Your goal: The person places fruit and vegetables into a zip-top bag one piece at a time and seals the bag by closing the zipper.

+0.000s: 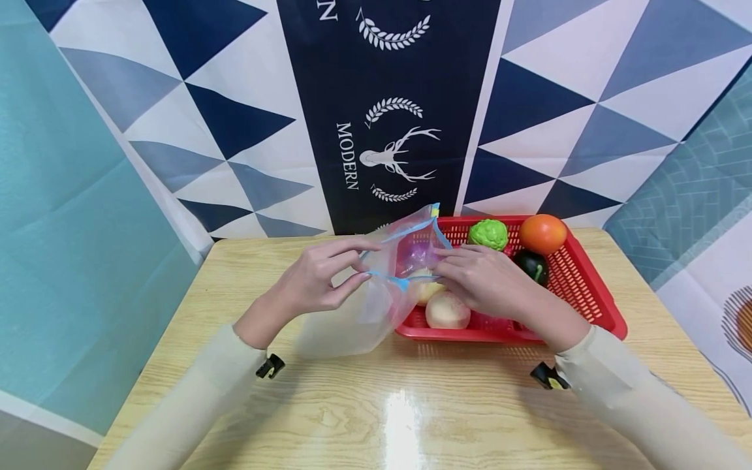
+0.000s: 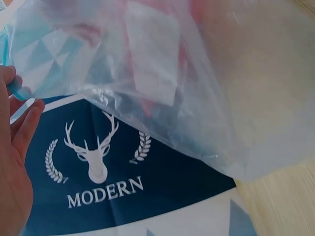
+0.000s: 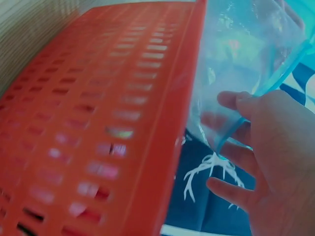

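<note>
Fingers (image 1: 350,246) of the left hand (image 1: 320,277) hold the blue-edged mouth of a clear plastic bag (image 1: 346,323), index finger and thumb slightly apart at the tips, each meeting the rim. Soft, creased and milky, the bag droops over the pale wood-grain tabletop (image 1: 329,405), whose glossy surface throws back a bright reflection; whether its bottom corner touches the wood I cannot tell. Its blue-lined mouth gapes between the two hands, with a small yellow slider (image 1: 435,210) at the upper corner, and its right part overlaps the left end of a red plastic basket (image 1: 470,335), rigid and pierced with rows of slots. Through the film shows a purple shape (image 1: 418,253); near it sit a yellowish piece (image 1: 429,294), partly hidden, and a smooth, pale round one (image 1: 448,310). Fingers of the right hand (image 1: 490,281) pinch the other side of the mouth, thumb against the film, the little finger standing apart. Beyond it lie a crinkled green ball (image 1: 489,234), a glossy, dark rounded piece (image 1: 531,266) and a smooth orange globe (image 1: 543,234).
</note>
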The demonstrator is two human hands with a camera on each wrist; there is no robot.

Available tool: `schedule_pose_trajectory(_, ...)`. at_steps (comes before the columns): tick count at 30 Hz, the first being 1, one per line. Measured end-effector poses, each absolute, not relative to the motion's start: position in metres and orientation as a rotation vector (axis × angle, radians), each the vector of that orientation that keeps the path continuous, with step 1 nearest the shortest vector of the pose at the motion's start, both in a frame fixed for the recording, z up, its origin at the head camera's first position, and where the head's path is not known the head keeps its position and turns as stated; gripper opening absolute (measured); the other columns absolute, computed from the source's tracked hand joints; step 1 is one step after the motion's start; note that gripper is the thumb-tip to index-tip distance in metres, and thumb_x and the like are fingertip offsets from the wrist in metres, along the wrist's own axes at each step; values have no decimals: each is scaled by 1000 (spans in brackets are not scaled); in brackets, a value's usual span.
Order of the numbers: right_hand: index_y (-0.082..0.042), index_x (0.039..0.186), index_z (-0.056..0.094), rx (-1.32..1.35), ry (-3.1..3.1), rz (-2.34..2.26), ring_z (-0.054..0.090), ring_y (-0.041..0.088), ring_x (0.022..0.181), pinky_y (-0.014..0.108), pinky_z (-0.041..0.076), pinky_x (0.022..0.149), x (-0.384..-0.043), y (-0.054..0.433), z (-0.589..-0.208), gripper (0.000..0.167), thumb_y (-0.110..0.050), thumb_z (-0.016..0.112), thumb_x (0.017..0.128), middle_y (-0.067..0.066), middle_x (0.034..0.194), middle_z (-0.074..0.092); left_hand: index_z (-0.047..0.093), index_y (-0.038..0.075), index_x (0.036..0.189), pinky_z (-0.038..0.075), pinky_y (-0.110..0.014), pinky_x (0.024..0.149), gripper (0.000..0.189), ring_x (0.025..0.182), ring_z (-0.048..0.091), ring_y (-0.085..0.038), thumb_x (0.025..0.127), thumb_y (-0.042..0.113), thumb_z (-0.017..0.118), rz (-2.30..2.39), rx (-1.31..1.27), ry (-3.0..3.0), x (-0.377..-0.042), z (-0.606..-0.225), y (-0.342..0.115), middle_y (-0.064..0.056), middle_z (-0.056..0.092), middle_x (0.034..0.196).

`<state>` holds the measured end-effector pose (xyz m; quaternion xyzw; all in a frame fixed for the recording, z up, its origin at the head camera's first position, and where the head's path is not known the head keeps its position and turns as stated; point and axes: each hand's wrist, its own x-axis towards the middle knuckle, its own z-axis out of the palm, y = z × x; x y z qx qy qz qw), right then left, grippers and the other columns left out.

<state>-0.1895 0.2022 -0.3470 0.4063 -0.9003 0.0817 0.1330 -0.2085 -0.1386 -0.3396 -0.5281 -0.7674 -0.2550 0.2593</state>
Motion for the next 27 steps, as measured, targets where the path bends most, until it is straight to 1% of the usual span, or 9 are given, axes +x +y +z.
schedule_pose_trajectory(4, -12, 125, 80, 1154, -2626, 218, 76, 36, 136, 61, 58, 116, -190, 211, -350, 24, -11, 77, 102, 14, 140, 81, 73, 7, 91, 68, -47, 103, 16, 121, 82, -33, 88, 2, 87, -686, -1420, -2073, -206, -338, -146, -18, 82, 130)
schedule_pose_trajectory(8, -13, 119, 80, 1172, -2603, 230, 76, 36, 135, 62, 59, 116, -190, 211, -352, 19, -10, 79, 100, 14, 136, 83, 73, 7, 91, 67, -47, 104, 13, 122, 81, -33, 89, 3, 86, -681, -1435, -2061, -206, -338, -145, -17, 83, 131)
schedule_pose_trajectory(11, -13, 115, 80, 1191, -2573, 245, 76, 36, 136, 62, 58, 117, -190, 210, -352, 16, -11, 81, 99, 12, 131, 85, 71, 8, 90, 68, -46, 104, 13, 123, 80, -32, 90, 8, 84, -659, -1457, -2062, -207, -338, -141, -15, 82, 133)
schedule_pose_trajectory(14, -14, 116, 80, 1218, -2562, 246, 75, 36, 138, 62, 57, 118, -189, 208, -351, 17, -10, 82, 99, 9, 130, 85, 67, 12, 87, 68, -44, 103, 15, 128, 78, -30, 89, 16, 81, -597, -1492, -2090, -210, -335, -133, -13, 81, 138)
schedule_pose_trajectory(17, -14, 117, 80, 1229, -2577, 237, 75, 37, 138, 64, 56, 118, -187, 208, -350, 20, -8, 82, 98, 8, 129, 85, 63, 14, 87, 65, -43, 109, 15, 136, 74, -30, 90, 23, 75, -512, -1555, -2164, -214, -333, -121, -12, 78, 144)
schedule_pose_trajectory(20, -13, 119, 80, 1244, -2588, 235, 75, 38, 138, 65, 56, 118, -185, 209, -349, 23, -5, 82, 97, 8, 127, 86, 68, 14, 94, 61, -46, 117, 14, 143, 69, -30, 91, 27, 66, -412, -1608, -2264, -217, -330, -109, -11, 76, 148)
schedule_pose_trajectory(22, -12, 120, 81, 1270, -2582, 249, 75, 38, 137, 63, 58, 116, -185, 207, -350, 24, -4, 82, 97, 8, 126, 86, 72, 12, 105, 58, -50, 119, 25, 148, 64, -33, 91, 28, 59, -340, -1618, -2330, -217, -328, -105, -10, 74, 150)
schedule_pose_trajectory(25, -12, 122, 80, 1313, -2570, 286, 74, 38, 138, 57, 63, 110, -186, 201, -351, 26, -4, 82, 98, 7, 126, 85, 74, 10, 119, 57, -54, 118, 40, 153, 58, -36, 89, 25, 51, -254, -1597, -2396, -217, -326, -104, -10, 73, 152)
schedule_pose_trajectory(27, -12, 122, 80, 1330, -2564, 303, 75, 38, 137, 53, 66, 105, -187, 199, -352, 27, -3, 83, 97, 7, 126, 85, 73, 11, 120, 58, -52, 114, 41, 149, 59, -35, 90, 24, 49, -207, -1572, -2409, -218, -326, -103, -10, 75, 147)
